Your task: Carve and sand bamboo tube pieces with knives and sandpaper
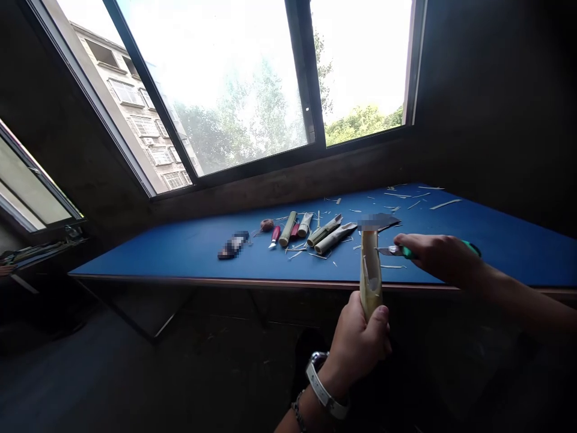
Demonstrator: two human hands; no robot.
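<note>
My left hand [360,337] is wrapped round the lower end of a bamboo tube [371,294], held upright in front of the table's front edge. The tube's upper part is cut open lengthwise, showing its pale hollow inside. My right hand [435,255] grips a green-handled utility knife [408,252], its fingers closed round the handle. The knife's blade [387,251] points left, at the right edge of the tube's opening; whether it touches is hard to tell. Behind the tube's top lies a dark flat sheet [385,221], partly blurred out.
On the blue table [180,240] lie several cut bamboo pieces [336,237], a red-handled knife [274,236], a ball of twine [267,225] and a partly blurred dark object [233,245]. Bamboo slivers [445,204] are scattered at the back right. A window [225,90] stands behind.
</note>
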